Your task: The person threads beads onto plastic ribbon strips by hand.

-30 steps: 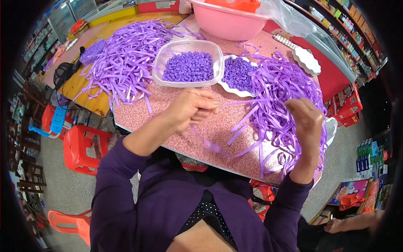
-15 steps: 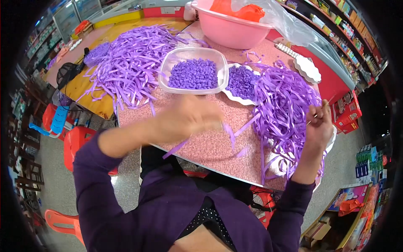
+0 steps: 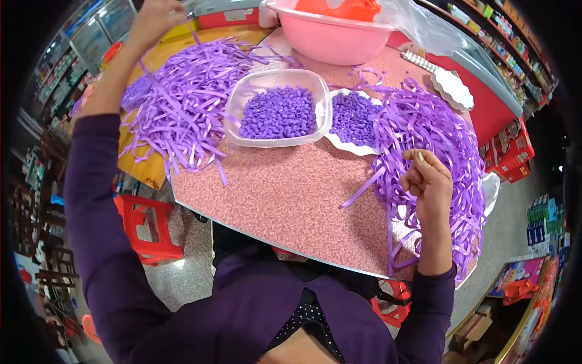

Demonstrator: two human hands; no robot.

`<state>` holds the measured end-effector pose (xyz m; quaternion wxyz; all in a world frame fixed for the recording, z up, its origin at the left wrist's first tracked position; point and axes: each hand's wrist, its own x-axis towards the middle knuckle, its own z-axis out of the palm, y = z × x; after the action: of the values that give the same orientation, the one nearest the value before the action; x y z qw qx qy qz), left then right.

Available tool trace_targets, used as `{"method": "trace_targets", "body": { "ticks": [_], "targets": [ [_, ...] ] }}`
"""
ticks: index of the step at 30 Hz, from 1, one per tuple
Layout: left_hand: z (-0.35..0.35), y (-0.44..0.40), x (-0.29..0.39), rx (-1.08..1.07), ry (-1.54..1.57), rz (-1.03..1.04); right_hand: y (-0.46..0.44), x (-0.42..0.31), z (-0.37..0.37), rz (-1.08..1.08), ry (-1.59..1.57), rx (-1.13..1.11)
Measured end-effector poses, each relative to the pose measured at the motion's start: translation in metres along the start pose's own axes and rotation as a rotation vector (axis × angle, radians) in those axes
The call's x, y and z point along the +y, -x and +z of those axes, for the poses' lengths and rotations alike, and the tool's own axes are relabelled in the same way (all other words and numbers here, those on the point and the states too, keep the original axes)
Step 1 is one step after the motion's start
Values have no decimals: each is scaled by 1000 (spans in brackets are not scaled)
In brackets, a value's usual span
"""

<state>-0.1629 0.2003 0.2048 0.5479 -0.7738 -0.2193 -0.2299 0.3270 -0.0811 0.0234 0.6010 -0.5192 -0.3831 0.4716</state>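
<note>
My left hand (image 3: 159, 17) is raised at the top left, above a pile of purple ribbons (image 3: 188, 91), its fingers closed and slightly blurred on a purple ribbon that trails down toward the pile. On the right, my right hand (image 3: 429, 176) is closed in a pinch beside the other ribbon pile (image 3: 430, 133); a small gold-coloured spot shows at its fingers, and what they hold is too small to name. Between the piles stand a clear plastic tub (image 3: 276, 142) of purple beads (image 3: 280, 113) and a white scalloped plate (image 3: 354, 148) with more beads (image 3: 353, 118).
Behind the beads is a pink basin (image 3: 333, 39) with a red bag (image 3: 348, 9). A white scalloped dish (image 3: 453, 89) lies at the back right. Red stools (image 3: 148, 227) stand below the pink tabletop (image 3: 273, 188). Stocked shelves line the right side.
My left hand has swung from the table's middle up to the far left, taking the ribbon along. My right hand has moved left and slightly down, from the pile's outer side.
</note>
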Motion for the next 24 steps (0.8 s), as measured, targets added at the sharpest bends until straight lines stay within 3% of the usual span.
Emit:
{"method": "trace_targets", "body": {
  "ticks": [2,4,6,7,9,15,24],
  "targets": [
    [2,-7,53,-12,223,-77,4,-4,3,21,41,9],
    [-19,-38,146,37,729,-313,3,-2,3,19,33,-7],
    [-66,-71,235,-220,1212,-568,2,1,4,29,14,-23],
    [-65,-77,267,-140,1181,-349,2,2,3,29,14,-20],
    [-79,-96,321,-253,1186,-260,1,5,1,40,2,-46],
    [-59,-114,387,-575,892,-306,6,3,-2,17,-7,-54],
    [-41,-114,396,-639,830,-312,15,-4,2,-70,-23,-104]
  ]
}}
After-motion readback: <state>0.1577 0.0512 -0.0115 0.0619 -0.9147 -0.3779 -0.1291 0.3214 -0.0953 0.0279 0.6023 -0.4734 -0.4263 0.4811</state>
